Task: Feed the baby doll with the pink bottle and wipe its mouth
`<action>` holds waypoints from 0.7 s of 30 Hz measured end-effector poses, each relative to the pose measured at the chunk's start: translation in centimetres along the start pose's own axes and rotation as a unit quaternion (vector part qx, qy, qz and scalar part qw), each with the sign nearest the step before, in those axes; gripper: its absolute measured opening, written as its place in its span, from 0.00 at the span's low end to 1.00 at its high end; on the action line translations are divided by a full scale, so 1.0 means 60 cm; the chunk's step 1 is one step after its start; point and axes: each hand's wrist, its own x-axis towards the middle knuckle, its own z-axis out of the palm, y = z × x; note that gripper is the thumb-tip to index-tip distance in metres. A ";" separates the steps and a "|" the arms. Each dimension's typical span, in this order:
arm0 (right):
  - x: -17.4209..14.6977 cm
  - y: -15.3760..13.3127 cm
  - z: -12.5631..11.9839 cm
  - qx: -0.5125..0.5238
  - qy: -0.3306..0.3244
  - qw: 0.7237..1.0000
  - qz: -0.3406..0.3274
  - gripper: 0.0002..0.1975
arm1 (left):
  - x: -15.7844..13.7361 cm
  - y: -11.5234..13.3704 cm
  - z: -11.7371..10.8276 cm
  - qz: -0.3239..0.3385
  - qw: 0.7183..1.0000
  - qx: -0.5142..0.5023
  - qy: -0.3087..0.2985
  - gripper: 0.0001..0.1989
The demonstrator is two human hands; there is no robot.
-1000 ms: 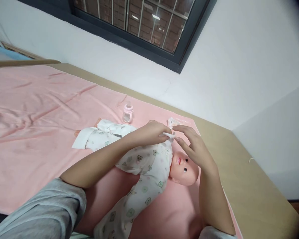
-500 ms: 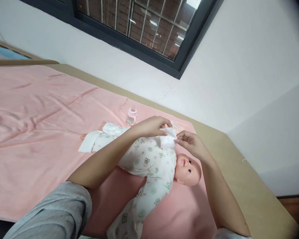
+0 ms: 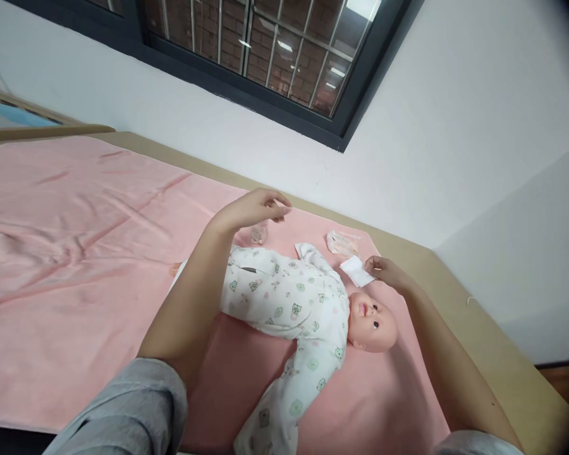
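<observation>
One doll [image 3: 284, 297] lies face up on a pink sheet [image 3: 99, 284] spread over a bench [image 3: 464, 272], its head toward the right of the view. Just beside the head is a small white square [image 3: 355, 270], perhaps tissue or cloth, its right edge pinched in the fingertips of the right hand [image 3: 378, 268]. Whether the square rests on the sheet is hard to tell. Near its far side lies a clear packet [image 3: 342, 241]. The left hand [image 3: 260, 208] hangs over a partly hidden bottle [image 3: 259, 234], fingers loosely bent, thumb a little apart, nothing visible in its grasp; contact with the bottle cannot be told.

A light pinch at the edge seems right, since something this thin probably creases easily. Supporting the opposite edge too would likely keep it flat. Care near the bottle looks wise; a brush could topple it.
</observation>
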 end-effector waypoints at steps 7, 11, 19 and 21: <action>0.049 0.036 -0.019 0.061 0.074 0.995 0.012 0.15 | 0.039 -0.080 -0.010 -0.047 0.967 -0.118 0.220 0.17; 0.099 0.022 -0.025 0.188 0.118 0.974 -0.046 0.17 | 0.047 -0.115 -0.020 -0.100 0.959 -0.050 0.260 0.24; 0.145 0.063 -0.023 0.235 0.025 0.971 0.029 0.25 | 0.042 -0.123 -0.026 -0.169 0.962 0.034 0.211 0.31; 0.140 0.076 -0.023 0.230 0.073 0.970 0.003 0.19 | 0.042 -0.124 -0.024 -0.178 0.963 0.055 0.196 0.34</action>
